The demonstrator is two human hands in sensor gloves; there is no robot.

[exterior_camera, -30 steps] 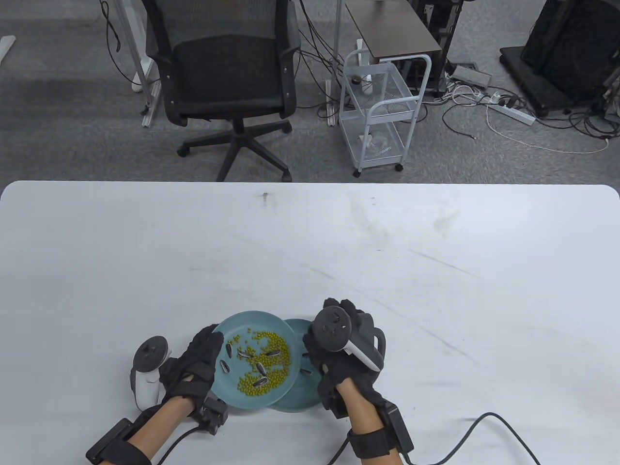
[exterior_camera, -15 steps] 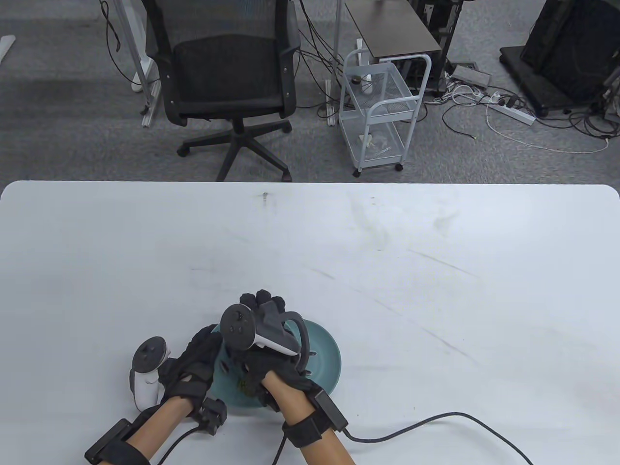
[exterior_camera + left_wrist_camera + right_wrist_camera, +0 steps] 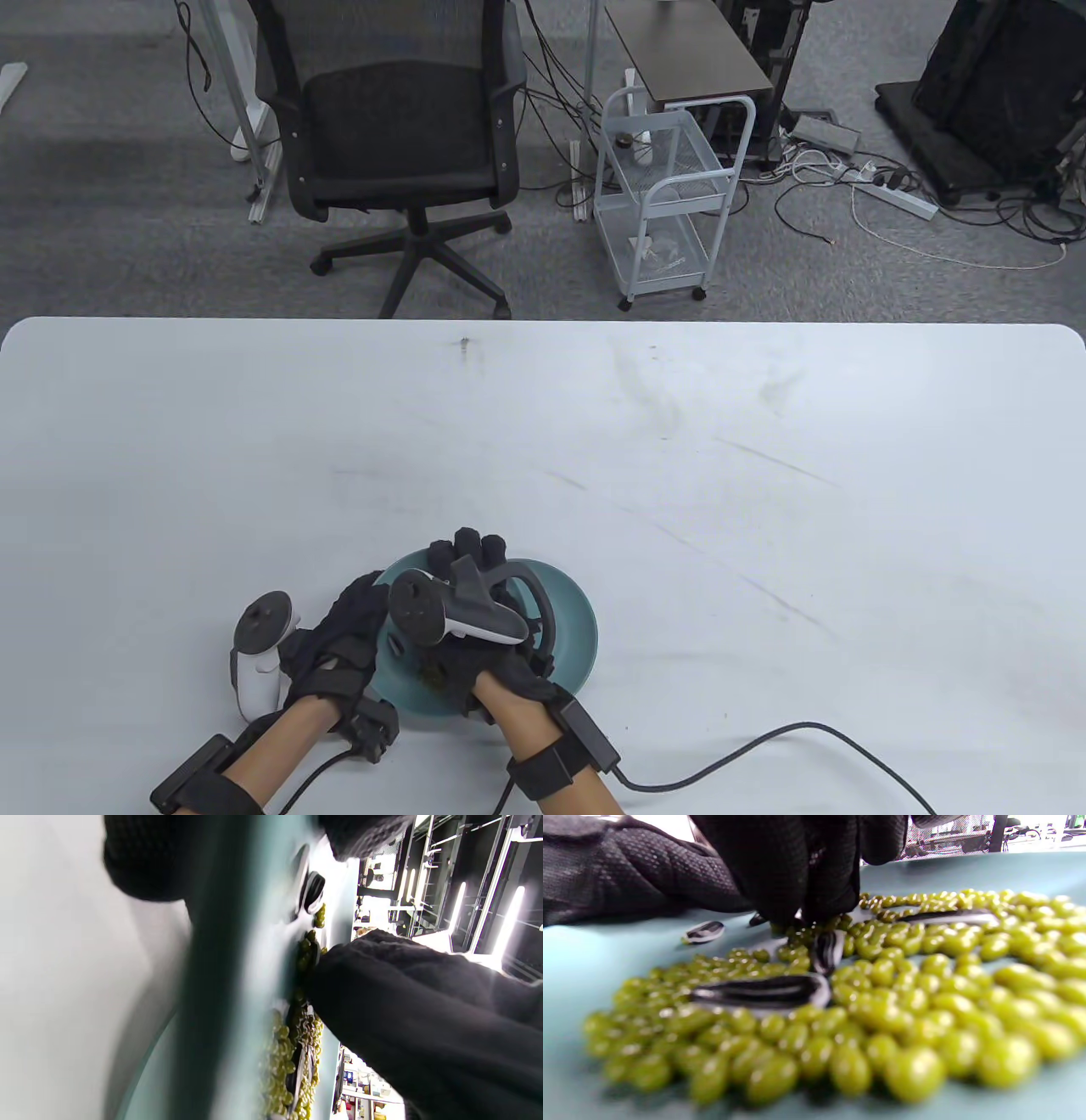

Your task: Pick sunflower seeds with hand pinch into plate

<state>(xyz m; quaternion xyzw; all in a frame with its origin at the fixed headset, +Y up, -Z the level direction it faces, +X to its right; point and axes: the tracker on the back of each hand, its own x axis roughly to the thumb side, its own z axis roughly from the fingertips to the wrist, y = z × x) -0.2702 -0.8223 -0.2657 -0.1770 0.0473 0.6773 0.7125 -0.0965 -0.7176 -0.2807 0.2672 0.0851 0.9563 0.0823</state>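
Two teal plates overlap near the table's front edge. The left plate (image 3: 413, 701) holds green beans (image 3: 925, 984) and several striped sunflower seeds (image 3: 759, 991). My left hand (image 3: 361, 607) grips this plate's left rim; finger and thumb show on either side of the rim (image 3: 212, 984) in the left wrist view. My right hand (image 3: 465, 556) reaches over this plate. In the right wrist view its thumb and forefinger (image 3: 801, 914) pinch together on the bean pile at the end of a sunflower seed (image 3: 827, 950). The right plate (image 3: 577, 624) lies partly under the left one; its contents are hidden.
A black cable (image 3: 764, 739) runs from my right wrist across the table's front right. An office chair (image 3: 399, 136) and a white wire cart (image 3: 662, 195) stand beyond the far edge.
My right hand has moved left from over the right plate to over the left plate, then lowered its fingers onto the bean pile. My left hand has kept its hold on the rim.
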